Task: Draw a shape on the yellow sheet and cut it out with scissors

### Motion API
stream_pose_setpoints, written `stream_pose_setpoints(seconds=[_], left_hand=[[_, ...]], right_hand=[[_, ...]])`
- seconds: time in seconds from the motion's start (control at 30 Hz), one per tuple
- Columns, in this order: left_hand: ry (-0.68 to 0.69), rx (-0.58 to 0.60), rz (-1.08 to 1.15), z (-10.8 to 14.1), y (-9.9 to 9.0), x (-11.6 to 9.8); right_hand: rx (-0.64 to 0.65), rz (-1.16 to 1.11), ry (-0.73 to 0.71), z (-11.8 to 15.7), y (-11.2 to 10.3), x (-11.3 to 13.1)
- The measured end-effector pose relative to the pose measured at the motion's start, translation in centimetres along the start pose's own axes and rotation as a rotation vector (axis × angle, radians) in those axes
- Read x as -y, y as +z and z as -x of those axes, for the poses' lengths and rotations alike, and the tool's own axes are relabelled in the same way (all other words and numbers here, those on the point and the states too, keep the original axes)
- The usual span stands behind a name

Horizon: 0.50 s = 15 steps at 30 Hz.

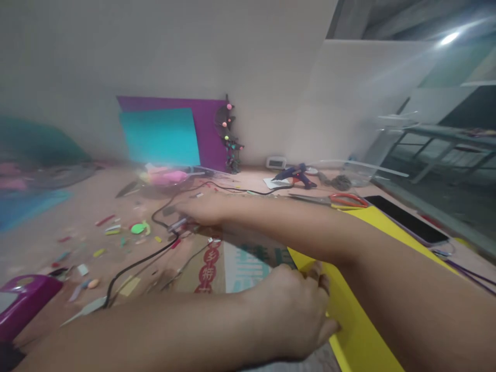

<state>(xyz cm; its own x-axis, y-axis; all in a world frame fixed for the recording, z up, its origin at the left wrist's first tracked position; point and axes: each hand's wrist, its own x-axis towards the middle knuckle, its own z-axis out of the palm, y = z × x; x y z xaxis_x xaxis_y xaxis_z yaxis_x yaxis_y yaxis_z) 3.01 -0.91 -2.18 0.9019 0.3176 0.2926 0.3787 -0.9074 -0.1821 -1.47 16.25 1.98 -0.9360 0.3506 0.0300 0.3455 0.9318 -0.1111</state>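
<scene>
My left hand (pixel 290 312) is closed at the edge of a yellow sheet (pixel 360 315), its fingers curled against the sheet and its thumb over it. Stretched across above that arm, my right hand (pixel 197 209) reaches far to the left over the table. By its fingertips lies a small pale stick-like thing (pixel 178 225), close to a black cable (pixel 132 266). The right fingers are blurred, so whether they grip it is unclear. Printed cardboard (pixel 207 266) with red marks lies beneath the arms.
Orange-handled scissors (pixel 349 200), a phone (pixel 406 219) and a dark glue gun (pixel 296 175) sit at the right and back. Coloured scraps (pixel 112 232) litter the left. A purple device (pixel 29 299) is at the lower left. Turquoise (pixel 160 137) and purple (pixel 211 129) boards lean on the wall.
</scene>
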Motion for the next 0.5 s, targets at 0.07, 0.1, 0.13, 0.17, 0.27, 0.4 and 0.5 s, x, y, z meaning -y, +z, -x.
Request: stream_pose_setpoints(seconds=[0.07,0.1,0.13,0.17,0.27,0.4,0.5], left_hand=[[0.077,-0.037,-0.036,0.2,-0.2,-0.3],[0.110,-0.026,-0.033,0.3,-0.3,-0.3],[0.129,0.001,-0.018,0.3,-0.4,-0.3],[0.134,0.034,0.003,0.3,-0.5,-0.3],[0.119,0.058,0.053,0.0,-0.7,-0.1],[0.083,-0.016,0.062,0.0,-0.4,0.0],[0.095,-0.009,0.058,0.0,-0.4,0.1]], right_hand=[[0.032,0.019,-0.005,0.1,0.1,0.1],[0.030,0.018,-0.005,0.1,0.1,0.2],[0.020,0.020,-0.002,0.0,0.2,0.4],[0.007,0.024,0.002,-0.2,0.3,0.6],[-0.028,0.002,0.013,-0.5,0.5,1.4],[0.031,-0.099,0.029,0.3,0.0,2.1],[-0.034,-0.174,0.096,1.4,-0.4,2.2]])
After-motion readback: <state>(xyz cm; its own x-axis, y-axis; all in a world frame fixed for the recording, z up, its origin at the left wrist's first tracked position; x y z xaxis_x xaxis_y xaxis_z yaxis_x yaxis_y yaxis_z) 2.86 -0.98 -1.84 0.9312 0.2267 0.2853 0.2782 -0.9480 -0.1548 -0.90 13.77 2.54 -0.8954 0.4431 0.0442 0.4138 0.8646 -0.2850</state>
